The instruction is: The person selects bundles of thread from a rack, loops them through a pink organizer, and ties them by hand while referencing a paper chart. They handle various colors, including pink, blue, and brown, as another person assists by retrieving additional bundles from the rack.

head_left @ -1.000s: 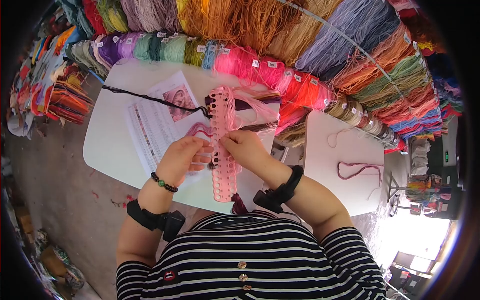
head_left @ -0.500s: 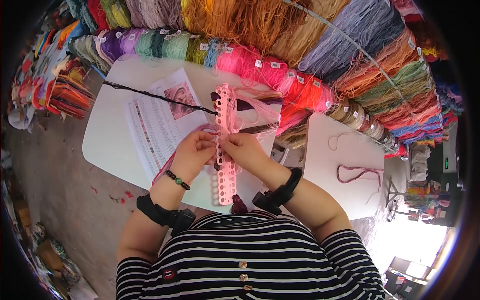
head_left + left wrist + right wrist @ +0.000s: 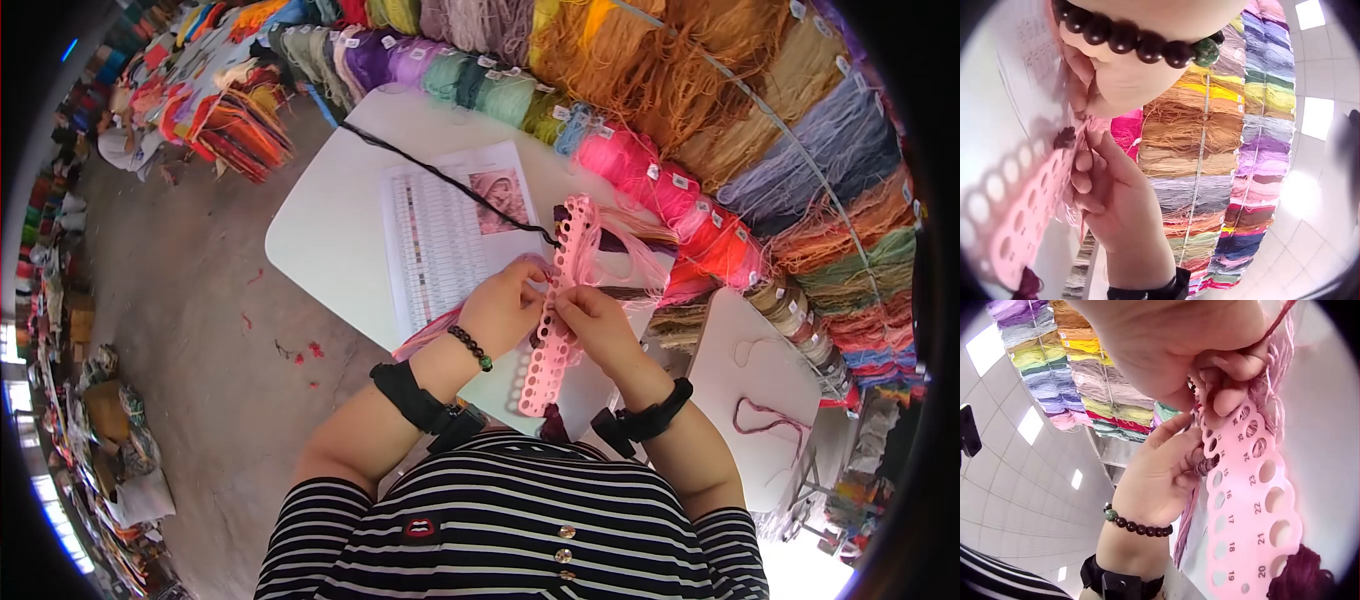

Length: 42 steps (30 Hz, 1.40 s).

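A pink thread organizer board (image 3: 545, 375) with numbered holes stands tilted between both hands, over the table. My left hand (image 3: 505, 310) is at its left edge, fingers curled on a bundle of pink and mauve embroidery thread (image 3: 432, 335) that trails beneath the forearm. On the other side my right hand (image 3: 600, 325) pinches a dark red strand (image 3: 1282, 319) close against the holes. The two hands' fingertips nearly meet in the left wrist view. Light pink thread (image 3: 625, 260) hangs from the upper holes, and a maroon tuft (image 3: 1300, 575) from the bottom end.
A printed chart with a picture (image 3: 440, 230) lies on the white table (image 3: 320, 220). A black cord (image 3: 430, 170) runs from the board to the table's far left. Racks of coloured thread hanks (image 3: 630, 160) line the back. A second white table (image 3: 740, 360) carries a loose mauve strand.
My left hand has closed in on the board, its fingers now curled, and the pink-mauve bundle trails under the forearm. The head view has turned left; the right hand keeps its place at the board.
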### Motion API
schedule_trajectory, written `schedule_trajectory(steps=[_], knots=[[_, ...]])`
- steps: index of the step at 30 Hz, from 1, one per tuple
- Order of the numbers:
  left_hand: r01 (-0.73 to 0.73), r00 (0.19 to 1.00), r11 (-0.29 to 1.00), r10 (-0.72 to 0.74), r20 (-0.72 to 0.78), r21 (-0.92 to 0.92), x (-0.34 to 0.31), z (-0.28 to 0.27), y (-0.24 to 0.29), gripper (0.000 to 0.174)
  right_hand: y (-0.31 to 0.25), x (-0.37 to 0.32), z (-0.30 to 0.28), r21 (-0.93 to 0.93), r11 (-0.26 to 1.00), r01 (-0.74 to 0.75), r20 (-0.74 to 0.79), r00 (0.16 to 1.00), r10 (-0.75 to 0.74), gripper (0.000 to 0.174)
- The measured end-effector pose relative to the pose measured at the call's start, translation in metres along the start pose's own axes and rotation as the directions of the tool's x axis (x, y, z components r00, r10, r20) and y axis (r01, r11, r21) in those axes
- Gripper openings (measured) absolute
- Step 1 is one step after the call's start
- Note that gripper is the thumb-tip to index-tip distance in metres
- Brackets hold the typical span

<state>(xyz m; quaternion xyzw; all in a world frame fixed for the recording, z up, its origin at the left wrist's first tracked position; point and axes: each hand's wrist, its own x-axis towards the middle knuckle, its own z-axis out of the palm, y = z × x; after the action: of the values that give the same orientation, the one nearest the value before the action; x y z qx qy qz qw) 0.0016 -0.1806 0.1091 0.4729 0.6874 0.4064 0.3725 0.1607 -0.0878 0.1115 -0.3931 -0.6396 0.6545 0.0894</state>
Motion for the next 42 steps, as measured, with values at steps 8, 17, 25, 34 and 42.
schedule_trajectory(steps=[8,17,25,34,42], knots=[[0.338,0.939,0.561,-0.155,0.306,-0.756,0.000,-0.009,0.004,0.027,0.000,-0.001,0.001,0.013,1.000,0.009,-0.028,1.000,-0.008,0.011],[0.018,0.983,0.943,0.044,0.179,-0.332,-0.005,0.009,0.001,0.034,0.005,-0.002,-0.013,0.470,0.877,-0.099,0.073,0.995,0.073,0.013],[0.041,0.967,0.910,-0.141,-0.213,-0.413,-0.019,-0.050,-0.027,0.025,0.002,-0.001,-0.003,0.015,1.000,0.014,0.033,0.999,-0.014,0.019],[-0.465,0.507,0.557,-0.470,-0.723,-0.688,-0.156,-0.220,-0.103,0.039,0.001,0.001,0.000,-0.063,0.998,-0.010,0.004,1.000,0.011,0.017],[0.358,0.727,0.299,-0.683,0.063,-0.885,-0.253,-0.157,-0.334,0.022,-0.003,-0.019,0.000,-0.352,0.889,0.294,-0.013,0.948,-0.318,0.021]])
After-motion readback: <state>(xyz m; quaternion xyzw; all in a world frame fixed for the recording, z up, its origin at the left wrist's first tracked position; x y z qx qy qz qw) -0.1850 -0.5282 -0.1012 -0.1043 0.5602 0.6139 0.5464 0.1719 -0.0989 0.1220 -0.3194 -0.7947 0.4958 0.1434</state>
